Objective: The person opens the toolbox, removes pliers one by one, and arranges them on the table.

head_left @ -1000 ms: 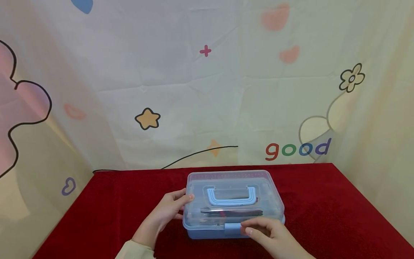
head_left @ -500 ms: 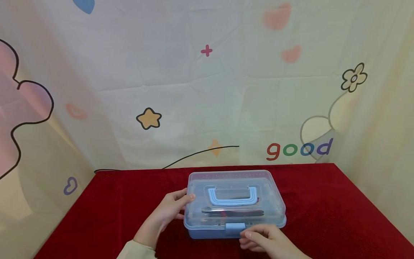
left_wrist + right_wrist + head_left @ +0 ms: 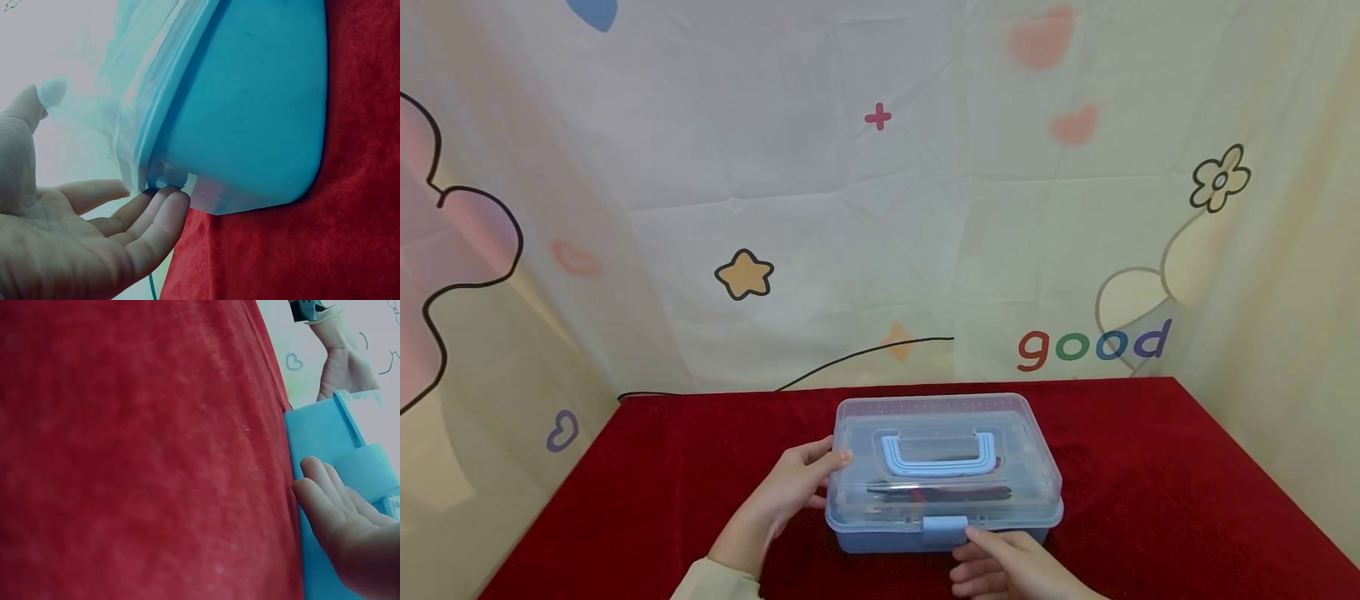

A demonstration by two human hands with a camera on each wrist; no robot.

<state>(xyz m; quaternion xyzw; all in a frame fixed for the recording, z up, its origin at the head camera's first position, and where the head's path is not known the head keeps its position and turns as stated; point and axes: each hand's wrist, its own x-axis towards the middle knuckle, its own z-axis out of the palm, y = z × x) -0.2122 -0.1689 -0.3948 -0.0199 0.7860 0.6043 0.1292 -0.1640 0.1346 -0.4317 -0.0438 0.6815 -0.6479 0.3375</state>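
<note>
A plastic box with a light blue base and a clear lid rests on the red cloth, lid down. A blue handle lies flat on the lid, and a blue latch sits at the front middle. My left hand holds the box's left side, thumb on the lid, fingers at the side wall in the left wrist view. My right hand is at the front, its thumb tip right at the latch's right edge, other fingers loosely bent below. Dark, slender items show through the lid.
Red cloth covers the table around the box. Behind it hangs a pale curtain printed with a star, hearts, a flower and the word "good".
My right hand has moved slightly down; its thumb now meets the latch's right edge, where the fingers were before. My left hand and the box stay in place.
</note>
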